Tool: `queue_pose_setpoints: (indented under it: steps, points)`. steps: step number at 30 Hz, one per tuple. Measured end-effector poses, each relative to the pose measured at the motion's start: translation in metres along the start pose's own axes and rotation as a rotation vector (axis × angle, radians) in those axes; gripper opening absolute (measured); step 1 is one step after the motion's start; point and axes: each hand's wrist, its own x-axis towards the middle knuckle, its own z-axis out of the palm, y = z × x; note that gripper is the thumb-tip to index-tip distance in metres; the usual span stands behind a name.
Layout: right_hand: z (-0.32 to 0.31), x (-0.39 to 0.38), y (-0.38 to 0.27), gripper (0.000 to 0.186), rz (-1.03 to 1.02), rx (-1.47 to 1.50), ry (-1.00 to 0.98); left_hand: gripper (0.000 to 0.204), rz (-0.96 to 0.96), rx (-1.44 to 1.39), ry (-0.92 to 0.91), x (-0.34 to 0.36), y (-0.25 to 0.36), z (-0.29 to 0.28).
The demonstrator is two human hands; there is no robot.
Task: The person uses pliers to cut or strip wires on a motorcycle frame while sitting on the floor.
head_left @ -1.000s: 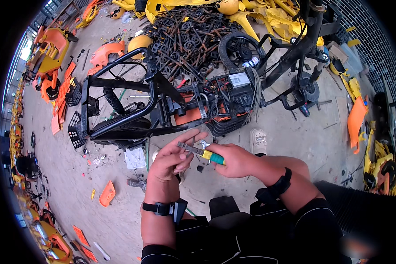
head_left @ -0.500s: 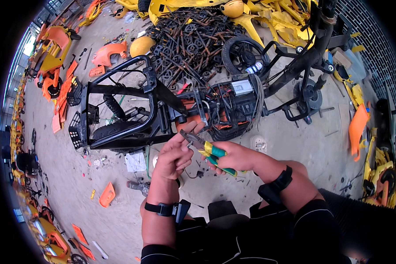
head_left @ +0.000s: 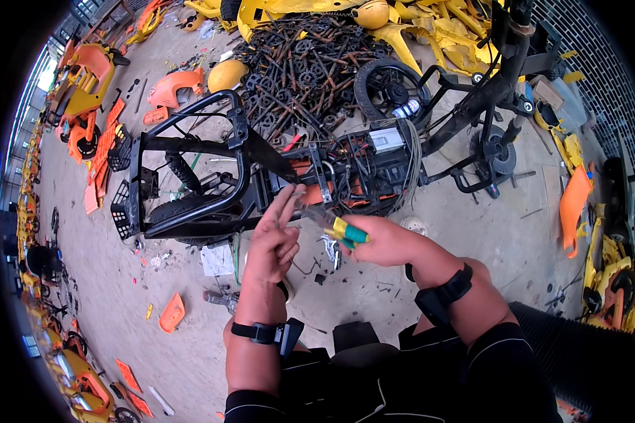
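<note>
My right hand (head_left: 384, 242) is closed round green-and-yellow-handled pliers (head_left: 342, 229). Their metal jaws point up and left toward my left hand (head_left: 274, 236) and are blurred. Two fingers of that hand stretch forward while the others curl in; a small grey sliver shows by the fingertips, too small to name. Both hands are over the near side of a stripped black vehicle frame (head_left: 243, 166). Tangled cables and a silver-topped box (head_left: 386, 140) sit in its middle. On the floor just below the hands lies a small silvery metal piece (head_left: 334, 252).
A heap of rusty metal parts (head_left: 303, 74) lies beyond the frame, with a loose wheel (head_left: 391, 88) beside it. Yellow panels (head_left: 444, 35) pile up behind. At the left are orange panels (head_left: 104, 166); an orange piece (head_left: 171, 313) lies nearer. Another orange panel (head_left: 576, 204) is at right.
The pliers have tilted and slid slightly right and down the left fingers, with my right hand wrapping further over the handles. Two left fingers have straightened, and the silvery piece below has come into view.
</note>
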Motion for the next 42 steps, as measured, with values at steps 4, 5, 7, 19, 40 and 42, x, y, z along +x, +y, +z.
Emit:
queue_pose_setpoints:
  steps: [4, 5, 7, 19, 40, 42]
  points:
    - [0.009, -0.005, 0.001, 0.052, -0.045, 0.382, -0.207, 0.051, 0.121, 0.039, 0.26, -0.003, -0.004, -0.014]
    - [0.011, -0.006, -0.001, 0.053, -0.065, 0.458, -0.218, 0.043, 0.146, 0.121, 0.318, -0.005, -0.006, -0.015]
    - [0.012, -0.007, -0.002, 0.051, -0.037, 0.529, -0.115, 0.032, 0.164, 0.123, 0.35, -0.006, -0.011, -0.013]
    - [0.049, 0.003, 0.021, 0.048, 0.113, 0.565, 0.075, 0.024, 0.159, 0.393, 0.377, -0.025, -0.03, -0.004]
    - [0.06, 0.017, 0.037, 0.068, -0.095, -0.033, 0.342, 0.018, 0.411, 0.778, 0.284, -0.028, -0.043, 0.0]
    - [0.061, 0.017, 0.039, 0.07, -0.145, -0.081, 0.361, 0.019, 0.385, 0.738, 0.311, -0.028, -0.046, 0.0]
